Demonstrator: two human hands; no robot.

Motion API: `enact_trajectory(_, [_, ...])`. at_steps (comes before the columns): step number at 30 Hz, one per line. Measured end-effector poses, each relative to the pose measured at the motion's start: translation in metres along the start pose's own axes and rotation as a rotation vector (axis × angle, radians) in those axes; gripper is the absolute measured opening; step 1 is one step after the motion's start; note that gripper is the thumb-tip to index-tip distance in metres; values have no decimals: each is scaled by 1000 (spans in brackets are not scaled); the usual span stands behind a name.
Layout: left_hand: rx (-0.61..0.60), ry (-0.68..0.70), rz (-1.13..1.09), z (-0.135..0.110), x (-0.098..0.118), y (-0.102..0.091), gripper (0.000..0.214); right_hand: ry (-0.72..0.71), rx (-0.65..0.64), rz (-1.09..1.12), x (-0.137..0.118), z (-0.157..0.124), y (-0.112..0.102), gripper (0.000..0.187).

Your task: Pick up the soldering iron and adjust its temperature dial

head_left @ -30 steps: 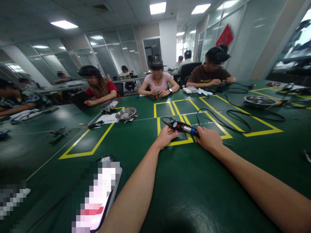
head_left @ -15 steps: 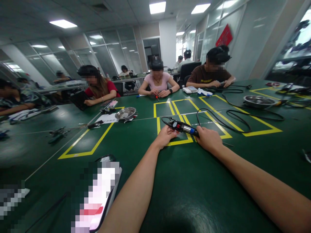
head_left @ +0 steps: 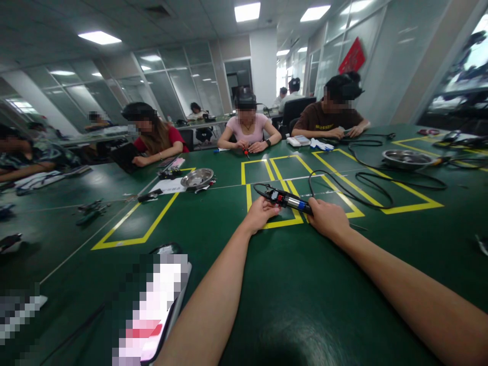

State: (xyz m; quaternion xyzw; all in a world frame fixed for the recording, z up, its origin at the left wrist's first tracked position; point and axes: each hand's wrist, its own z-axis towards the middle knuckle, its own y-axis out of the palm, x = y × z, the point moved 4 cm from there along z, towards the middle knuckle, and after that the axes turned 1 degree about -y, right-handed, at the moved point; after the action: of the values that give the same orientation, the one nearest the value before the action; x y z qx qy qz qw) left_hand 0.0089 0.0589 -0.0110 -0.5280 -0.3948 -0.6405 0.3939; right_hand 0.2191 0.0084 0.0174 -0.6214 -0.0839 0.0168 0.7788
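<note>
A black electric screwdriver (head_left: 286, 199) with a silver and blue barrel lies across the yellow tape lines on the green table (head_left: 297, 295). My left hand (head_left: 260, 213) is closed on its black end. My right hand (head_left: 327, 218) grips the blue end, fingers curled round it. A black cable (head_left: 354, 178) runs from the tool in loops to the right.
A phone (head_left: 152, 305) lies near the front left. Two metal bowls (head_left: 197, 178) (head_left: 407, 158) sit farther off, with small tools and papers beside the left one. Several people work along the far edge and left side of the table.
</note>
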Motion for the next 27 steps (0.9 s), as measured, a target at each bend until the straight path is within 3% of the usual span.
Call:
enact_trajectory(6, [-6,-4,-5,-1,0,1,40,8,-20,1,0,0,-1,31])
enact_trajectory(27, [-28,8,-6,0,0,0,50,4,-2,6,0,0,0,29])
